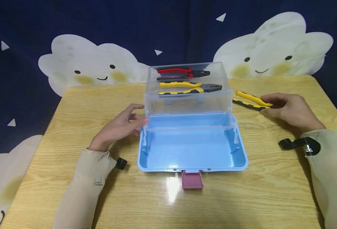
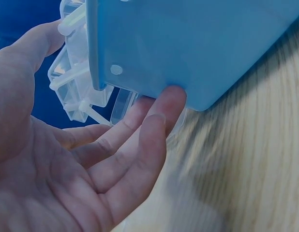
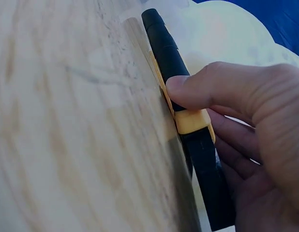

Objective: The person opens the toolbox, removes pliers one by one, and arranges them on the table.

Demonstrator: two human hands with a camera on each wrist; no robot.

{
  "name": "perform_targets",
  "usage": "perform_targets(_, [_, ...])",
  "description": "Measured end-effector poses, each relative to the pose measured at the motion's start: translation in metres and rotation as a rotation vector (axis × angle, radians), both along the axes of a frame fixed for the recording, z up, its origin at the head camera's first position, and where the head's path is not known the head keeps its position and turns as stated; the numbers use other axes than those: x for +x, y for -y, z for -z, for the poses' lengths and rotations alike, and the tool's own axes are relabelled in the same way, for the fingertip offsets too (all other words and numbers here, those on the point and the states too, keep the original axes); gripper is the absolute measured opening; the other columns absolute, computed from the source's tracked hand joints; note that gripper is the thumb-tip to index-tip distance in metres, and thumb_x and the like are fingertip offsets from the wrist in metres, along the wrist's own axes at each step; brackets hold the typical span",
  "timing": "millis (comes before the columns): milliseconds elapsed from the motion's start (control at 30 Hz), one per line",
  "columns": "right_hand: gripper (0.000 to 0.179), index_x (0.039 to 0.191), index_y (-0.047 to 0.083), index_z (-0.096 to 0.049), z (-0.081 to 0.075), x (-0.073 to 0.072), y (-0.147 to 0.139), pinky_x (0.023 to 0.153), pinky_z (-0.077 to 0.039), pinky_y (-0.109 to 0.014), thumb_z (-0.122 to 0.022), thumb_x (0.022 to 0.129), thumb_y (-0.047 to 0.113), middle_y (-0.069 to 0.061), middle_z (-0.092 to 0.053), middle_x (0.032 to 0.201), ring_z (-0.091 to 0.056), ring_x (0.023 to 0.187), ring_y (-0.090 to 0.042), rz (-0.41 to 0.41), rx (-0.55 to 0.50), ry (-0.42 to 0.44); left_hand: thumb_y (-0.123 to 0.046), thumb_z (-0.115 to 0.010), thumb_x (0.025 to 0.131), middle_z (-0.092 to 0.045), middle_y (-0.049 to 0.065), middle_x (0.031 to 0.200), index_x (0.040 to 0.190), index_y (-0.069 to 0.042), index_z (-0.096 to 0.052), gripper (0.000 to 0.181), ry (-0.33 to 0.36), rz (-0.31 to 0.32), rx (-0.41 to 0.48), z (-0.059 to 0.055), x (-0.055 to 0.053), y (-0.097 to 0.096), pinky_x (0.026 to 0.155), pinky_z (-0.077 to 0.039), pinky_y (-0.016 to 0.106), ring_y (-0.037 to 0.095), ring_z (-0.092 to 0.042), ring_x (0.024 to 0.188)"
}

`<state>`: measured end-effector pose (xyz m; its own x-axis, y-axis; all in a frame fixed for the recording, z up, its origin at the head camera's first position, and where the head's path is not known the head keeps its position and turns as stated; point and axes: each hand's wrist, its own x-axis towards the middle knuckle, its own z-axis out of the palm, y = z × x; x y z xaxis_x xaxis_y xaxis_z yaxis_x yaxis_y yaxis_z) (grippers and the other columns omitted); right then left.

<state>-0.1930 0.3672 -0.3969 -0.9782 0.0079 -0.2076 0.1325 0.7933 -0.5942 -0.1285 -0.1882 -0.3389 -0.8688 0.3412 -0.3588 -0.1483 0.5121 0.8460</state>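
Note:
My right hand pinches pliers with yellow-and-black handles near their pivot, low over the table right of the toolbox. In the right wrist view the thumb lies on the upper handle, and dark jaws extend under the palm. The pliers' handles point toward the blue toolbox. At the toolbox's left side, my left hand rests with loosely bent fingers. Its fingertips touch the blue outer wall, while the thumb reaches the clear tray's corner. Red-and-black pliers and another yellow-and-black pair lie in the raised clear trays.
A pink latch hangs at the toolbox's front edge. Wooden table surrounds the box. Behind stands a dark blue cloth printed with white clouds. Small black wrist cameras sit near both cuffs.

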Motion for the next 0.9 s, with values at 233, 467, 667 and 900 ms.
perform_targets(233, [0.063, 0.143, 0.015, -0.062, -0.014, -0.001, 0.006, 0.074, -0.039, -0.005, -0.078, 0.091, 0.048, -0.017, -0.065, 0.141, -0.052, 0.094, 0.012, -0.056, 0.06, -0.077, -0.04, -0.064, 0.102, -0.063, 0.02, 0.127, 0.161, -0.014, -0.024, 0.076, -0.008, 0.003, 0.0, -0.001, 0.001, 0.002, 0.086, -0.063, 0.036, 0.024, -0.065, 0.092])
perform_targets(467, [0.058, 0.141, 0.018, -0.064, -0.039, 0.007, 0.019, 0.069, -0.047, -0.002, -0.073, 0.094, 0.05, -0.016, -0.064, 0.141, -0.047, 0.095, 0.022, -0.052, 0.048, -0.141, -0.043, -0.064, 0.102, -0.063, 0.019, 0.133, 0.161, -0.015, -0.025, 0.076, 0.003, 0.008, 0.017, -0.001, -0.001, 0.001, 0.09, -0.063, 0.039, 0.026, -0.068, 0.099])
perform_targets(667, [0.053, 0.139, 0.024, -0.067, -0.066, 0.012, 0.037, 0.071, -0.043, -0.001, -0.073, 0.093, 0.051, -0.013, -0.066, 0.139, -0.048, 0.095, 0.023, -0.124, 0.075, -0.189, -0.045, -0.064, 0.101, -0.064, 0.018, 0.132, 0.161, -0.016, -0.026, 0.077, 0.012, -0.006, 0.018, -0.002, 0.0, 0.002, 0.092, -0.063, 0.039, 0.026, -0.07, 0.099])
perform_targets(900, [0.045, 0.136, 0.024, -0.068, -0.103, 0.016, 0.072, 0.073, -0.044, -0.011, -0.074, 0.095, 0.04, -0.011, -0.074, 0.126, -0.049, 0.088, 0.024, -0.26, 0.137, -0.276, -0.046, -0.064, 0.101, -0.065, 0.016, 0.13, 0.161, -0.015, -0.025, 0.078, 0.001, 0.008, 0.005, -0.004, 0.002, 0.001, 0.091, -0.063, 0.038, 0.026, -0.07, 0.097])
